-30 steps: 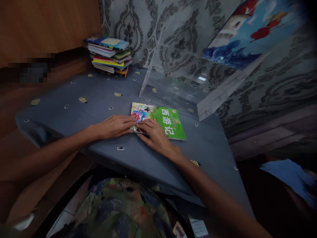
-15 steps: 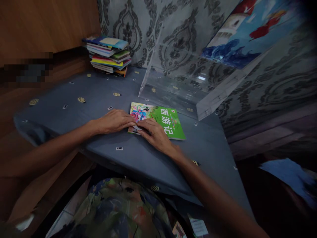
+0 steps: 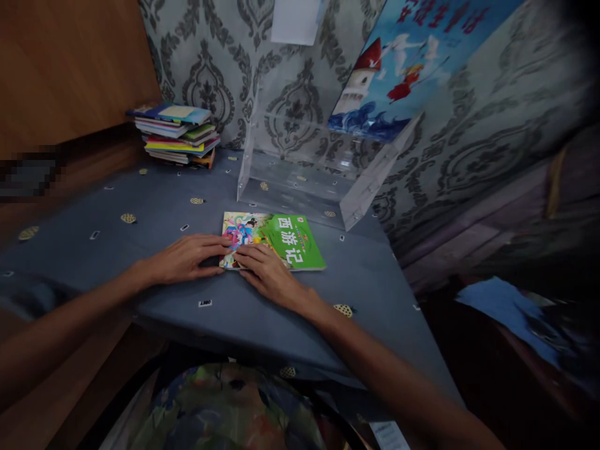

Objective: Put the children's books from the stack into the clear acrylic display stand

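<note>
- The green picture book [image 3: 307, 240] lies flat and closed on the table [image 3: 248, 319], near its front edge, with large white characters running from far to near on the right of its cover and bright figures on the left.
- My left hand [image 3: 187, 257] comes in from the left, its fingers outstretched and unclenched, tips on the cover's left side.
- My right hand [image 3: 272, 272] rests over the near edge, fingers loosely extended on the cover, thumb apart from them; I can't tell whether that thumb touches the edge.
- Just beyond the book, a clear stand [image 3: 365, 194] sits on the patterned cloth, apart from it.
- At the stand's right side rises a blue poster [image 3: 417, 69] with a red-roofed tower and waves.
- Far left, a pile of books [image 3: 175, 134] stands unevenly stacked.
- Behind everything is the damask wall [image 3: 206, 84], with a white sheet [image 3: 295, 22] high up.
</note>
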Demonstrator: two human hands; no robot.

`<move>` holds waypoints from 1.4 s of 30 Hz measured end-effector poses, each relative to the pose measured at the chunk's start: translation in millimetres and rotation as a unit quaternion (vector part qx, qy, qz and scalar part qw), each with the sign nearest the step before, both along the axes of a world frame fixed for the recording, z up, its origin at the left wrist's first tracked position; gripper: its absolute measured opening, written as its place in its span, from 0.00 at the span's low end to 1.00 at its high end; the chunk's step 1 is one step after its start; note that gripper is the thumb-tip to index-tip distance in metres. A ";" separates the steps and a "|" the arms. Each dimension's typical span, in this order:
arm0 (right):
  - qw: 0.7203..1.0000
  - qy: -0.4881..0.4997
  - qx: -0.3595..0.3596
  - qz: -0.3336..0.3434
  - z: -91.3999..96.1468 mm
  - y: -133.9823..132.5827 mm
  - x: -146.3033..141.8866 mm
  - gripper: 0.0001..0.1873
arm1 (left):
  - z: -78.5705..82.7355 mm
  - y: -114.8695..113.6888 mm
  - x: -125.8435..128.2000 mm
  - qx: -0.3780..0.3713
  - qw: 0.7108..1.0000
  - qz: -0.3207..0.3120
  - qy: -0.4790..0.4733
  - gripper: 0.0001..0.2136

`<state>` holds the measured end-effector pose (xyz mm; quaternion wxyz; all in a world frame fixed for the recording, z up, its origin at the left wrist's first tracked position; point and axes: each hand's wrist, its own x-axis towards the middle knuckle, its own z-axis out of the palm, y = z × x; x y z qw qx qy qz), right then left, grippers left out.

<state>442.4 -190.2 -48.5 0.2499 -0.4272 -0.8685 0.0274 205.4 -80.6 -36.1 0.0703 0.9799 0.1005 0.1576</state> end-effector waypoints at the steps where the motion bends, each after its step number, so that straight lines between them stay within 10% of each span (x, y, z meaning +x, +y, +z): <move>1: 1.000 0.004 -0.001 0.001 0.2 0.1 0.4 0.17 | 1.3 1.6 -0.1 -0.008 1.000 -0.004 0.007 0.18; 24: 0.995 0.089 -0.033 0.013 0.3 7.4 1.6 0.16 | 25.1 6.3 3.0 -0.099 0.992 0.004 0.082 0.18; 42: 0.999 0.048 -0.007 -0.008 -3.9 3.8 -2.0 0.15 | 8.9 0.2 2.1 -0.115 0.993 0.012 0.013 0.18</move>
